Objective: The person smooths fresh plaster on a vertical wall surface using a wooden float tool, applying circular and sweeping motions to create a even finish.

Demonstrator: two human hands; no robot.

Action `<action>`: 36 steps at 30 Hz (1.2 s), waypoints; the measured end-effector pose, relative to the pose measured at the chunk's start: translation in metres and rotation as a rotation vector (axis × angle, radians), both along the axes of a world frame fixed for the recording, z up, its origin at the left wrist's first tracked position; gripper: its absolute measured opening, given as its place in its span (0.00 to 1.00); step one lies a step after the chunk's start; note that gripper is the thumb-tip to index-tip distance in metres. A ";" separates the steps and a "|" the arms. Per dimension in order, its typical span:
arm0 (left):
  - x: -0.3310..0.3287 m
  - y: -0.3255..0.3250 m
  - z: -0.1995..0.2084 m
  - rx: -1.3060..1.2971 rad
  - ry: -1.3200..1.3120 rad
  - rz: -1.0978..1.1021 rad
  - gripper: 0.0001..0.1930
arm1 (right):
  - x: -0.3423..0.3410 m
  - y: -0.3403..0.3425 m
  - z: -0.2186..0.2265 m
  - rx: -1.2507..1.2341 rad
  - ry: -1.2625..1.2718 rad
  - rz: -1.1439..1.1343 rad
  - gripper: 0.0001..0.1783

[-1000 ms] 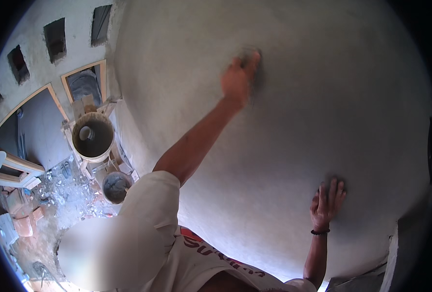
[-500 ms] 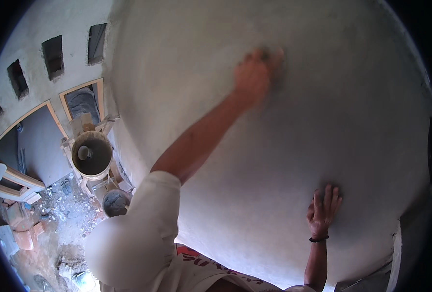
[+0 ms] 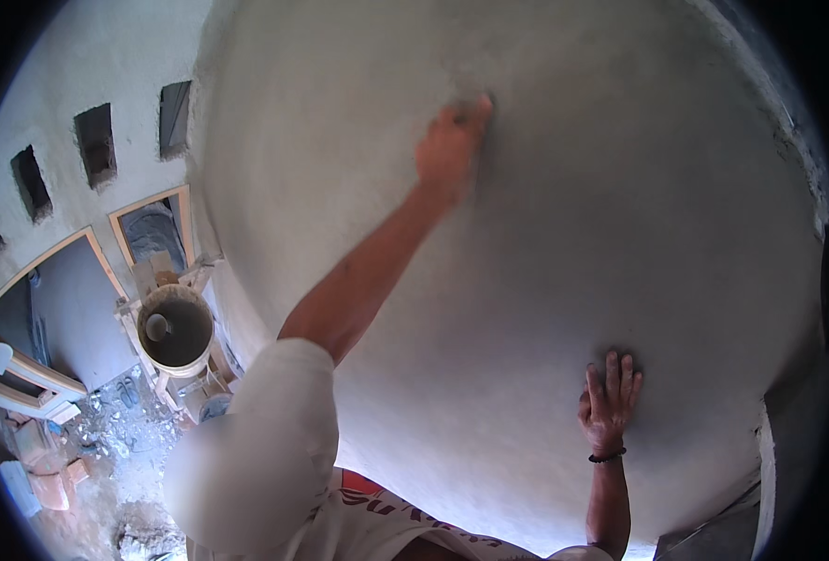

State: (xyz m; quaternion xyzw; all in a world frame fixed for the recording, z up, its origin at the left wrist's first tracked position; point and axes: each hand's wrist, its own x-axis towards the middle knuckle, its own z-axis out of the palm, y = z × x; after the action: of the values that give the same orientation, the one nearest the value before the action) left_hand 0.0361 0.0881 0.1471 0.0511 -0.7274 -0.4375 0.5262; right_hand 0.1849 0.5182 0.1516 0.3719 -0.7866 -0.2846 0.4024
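A broad grey plastered wall (image 3: 527, 271) fills the middle and right of the view. My left hand (image 3: 447, 150) reaches to its upper part, fingers closed around what looks like a plastering trowel (image 3: 476, 173). Only a thin, blurred edge of that tool shows beside the fingers; the hand hides the rest. Lower on the right, my right hand (image 3: 609, 400) lies flat against the plaster with its fingers stretched. A dark bracelet circles that wrist.
At left, a bucket (image 3: 176, 329) with a pale cup inside stands on a wooden support. Wood-framed openings (image 3: 153, 229) and several narrow recesses (image 3: 97, 145) mark the far wall. Rubble (image 3: 134, 430) and bricks (image 3: 52, 488) litter the floor. A pale upright edge (image 3: 767, 477) borders the lower right.
My left hand has shifted left in the picture along the plaster. The right hand stays flat on the wall. The whole view has turned slightly, and the bucket appears a little lower.
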 end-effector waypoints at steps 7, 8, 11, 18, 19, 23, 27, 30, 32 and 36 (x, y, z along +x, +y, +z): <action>0.002 -0.025 0.108 -0.241 0.027 0.164 0.23 | 0.000 -0.004 0.003 0.019 0.057 0.020 0.23; -0.006 -0.040 0.120 -0.123 -0.045 0.055 0.25 | 0.004 -0.002 0.004 0.020 0.046 0.000 0.23; -0.011 -0.030 0.098 -0.112 -0.099 0.054 0.29 | 0.006 0.002 0.004 0.008 0.031 -0.029 0.23; 0.013 0.025 0.138 -0.476 0.204 0.219 0.27 | 0.002 -0.001 0.004 -0.005 0.038 -0.005 0.23; 0.015 0.014 0.150 -0.445 0.127 0.162 0.28 | 0.007 -0.001 0.006 -0.005 0.008 -0.019 0.23; 0.007 0.021 0.137 -0.259 0.100 0.126 0.30 | 0.004 0.003 0.004 -0.002 -0.007 0.003 0.22; 0.023 0.046 0.132 -0.453 0.033 0.129 0.32 | 0.003 0.006 0.007 -0.022 0.006 0.013 0.24; 0.012 0.016 0.164 -0.392 0.007 0.161 0.31 | 0.004 0.002 0.005 -0.038 -0.001 0.042 0.26; 0.016 0.009 0.173 -0.316 -0.032 0.062 0.30 | 0.007 -0.001 0.006 -0.051 -0.021 0.058 0.27; 0.016 0.059 0.125 -0.382 0.072 0.127 0.28 | 0.010 0.003 0.007 -0.051 -0.031 0.062 0.27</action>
State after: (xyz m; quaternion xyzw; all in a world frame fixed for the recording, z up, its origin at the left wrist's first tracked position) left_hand 0.0521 0.1467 0.2717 -0.0198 -0.7731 -0.2591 0.5786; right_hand 0.1949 0.5211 0.1582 0.3899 -0.7880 -0.2459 0.4082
